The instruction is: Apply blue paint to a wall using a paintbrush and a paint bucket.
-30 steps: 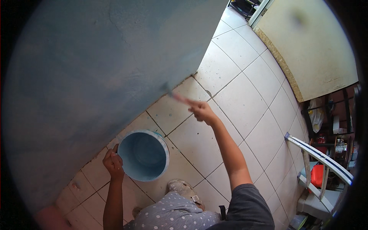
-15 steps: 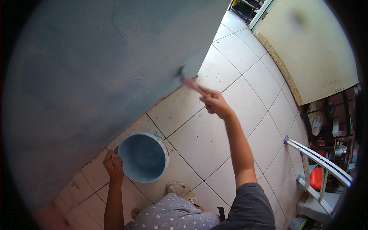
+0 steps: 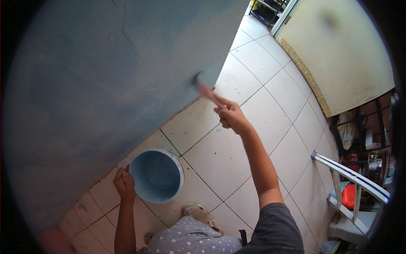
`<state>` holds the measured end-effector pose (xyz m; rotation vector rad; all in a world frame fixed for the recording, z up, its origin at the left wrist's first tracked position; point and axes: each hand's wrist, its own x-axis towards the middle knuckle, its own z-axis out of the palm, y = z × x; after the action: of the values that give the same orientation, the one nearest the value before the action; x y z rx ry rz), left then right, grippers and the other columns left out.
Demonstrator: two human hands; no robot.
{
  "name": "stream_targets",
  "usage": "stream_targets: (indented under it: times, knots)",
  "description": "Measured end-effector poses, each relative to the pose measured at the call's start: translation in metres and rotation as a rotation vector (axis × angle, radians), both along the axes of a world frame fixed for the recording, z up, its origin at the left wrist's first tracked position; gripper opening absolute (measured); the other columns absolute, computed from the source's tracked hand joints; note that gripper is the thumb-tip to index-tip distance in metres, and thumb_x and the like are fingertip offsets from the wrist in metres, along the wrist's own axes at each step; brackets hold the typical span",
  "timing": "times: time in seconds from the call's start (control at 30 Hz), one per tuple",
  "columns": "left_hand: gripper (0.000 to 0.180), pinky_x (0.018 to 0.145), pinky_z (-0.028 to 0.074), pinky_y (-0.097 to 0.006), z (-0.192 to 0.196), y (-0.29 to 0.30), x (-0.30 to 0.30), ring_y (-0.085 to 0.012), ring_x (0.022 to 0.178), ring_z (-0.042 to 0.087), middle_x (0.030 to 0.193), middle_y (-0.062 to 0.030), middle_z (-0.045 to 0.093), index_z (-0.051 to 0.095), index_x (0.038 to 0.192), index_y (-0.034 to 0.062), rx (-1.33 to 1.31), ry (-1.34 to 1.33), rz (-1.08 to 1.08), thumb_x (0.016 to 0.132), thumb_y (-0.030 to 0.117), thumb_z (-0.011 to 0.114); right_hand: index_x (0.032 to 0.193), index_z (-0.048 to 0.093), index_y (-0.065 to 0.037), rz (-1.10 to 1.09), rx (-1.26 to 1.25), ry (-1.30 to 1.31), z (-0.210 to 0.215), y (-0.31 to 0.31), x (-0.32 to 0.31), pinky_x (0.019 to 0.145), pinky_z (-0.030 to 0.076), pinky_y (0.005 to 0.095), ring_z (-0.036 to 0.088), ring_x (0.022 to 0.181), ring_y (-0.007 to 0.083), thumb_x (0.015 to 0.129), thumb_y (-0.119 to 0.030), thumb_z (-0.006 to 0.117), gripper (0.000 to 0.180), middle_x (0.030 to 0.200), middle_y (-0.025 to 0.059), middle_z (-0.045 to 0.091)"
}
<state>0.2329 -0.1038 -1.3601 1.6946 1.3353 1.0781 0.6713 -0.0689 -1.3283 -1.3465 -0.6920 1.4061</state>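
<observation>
Blue-painted wall, white tiled floor, cream wall beyond.

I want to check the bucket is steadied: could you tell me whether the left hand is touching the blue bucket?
Touching. The head view shows the left hand with its fingers curled over the rim of the blue bucket, no gap visible.

- Under you runs a floor of pale square tiles with dark grout and scattered paint specks.
- A round bucket of blue paint stands on it, close to the floor's edge along the blue wall.
- Your shoe rests on the tiles just beside the bucket.
- A white stepladder stands near the floor's right edge.
</observation>
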Motion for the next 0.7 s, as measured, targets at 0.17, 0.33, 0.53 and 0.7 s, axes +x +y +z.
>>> stream_targets:
  times: [0.17, 0.33, 0.53, 0.7]
  knots:
    - [0.047, 0.096, 0.046, -0.046, -0.002, -0.004, -0.005, -0.0130, 0.050, 0.034, 0.056, -0.0065, 0.034, 0.035, 0.052, -0.0003, -0.072, -0.005, 0.013, 0.097, 0.010, 0.036, 0.137, 0.052, -0.009, 0.141, -0.002, -0.075, 0.013, -0.019, 0.029, 0.039, 0.024, 0.0214, 0.029, 0.044, 0.0033, 0.089, -0.005, 0.054, 0.048, 0.064, -0.0068, 0.039]
    - [0.045, 0.078, 0.049, -0.036, 0.004, -0.003, 0.011, -0.0127, 0.050, 0.034, 0.059, -0.0061, 0.034, 0.036, 0.053, -0.0010, -0.040, 0.084, -0.001, 0.097, 0.010, 0.036, 0.147, 0.035, -0.019, -0.996, 0.253, 0.123, 0.001, 0.008, 0.034, 0.036, 0.026, 0.0221, 0.029, 0.043, 0.0051, 0.097, -0.010, 0.045, 0.052, 0.060, -0.0044, 0.032]
    - [0.044, 0.053, 0.038, -0.031, 0.000, -0.006, -0.002, -0.0119, 0.051, 0.034, 0.061, -0.0049, 0.033, 0.035, 0.055, -0.0009, -0.136, 0.017, 0.038, 0.097, 0.012, 0.038, 0.142, 0.046, -0.013, -0.025, -0.007, -0.059, 0.037, -0.013, -0.023, 0.037, 0.027, 0.0226, 0.034, 0.043, 0.0047, 0.088, -0.004, 0.055, 0.055, 0.062, -0.0044, 0.045]
    - [0.044, 0.048, 0.029, -0.031, -0.005, -0.003, -0.004, -0.0117, 0.052, 0.035, 0.063, -0.0053, 0.035, 0.036, 0.057, -0.0021, 0.053, 0.042, -0.015, 0.098, 0.014, 0.039, 0.137, 0.050, -0.007, 0.288, -0.008, -0.178, 0.041, -0.015, -0.003, 0.038, 0.025, 0.0211, 0.032, 0.045, 0.0027, 0.086, -0.001, 0.058, 0.052, 0.065, -0.0061, 0.044]
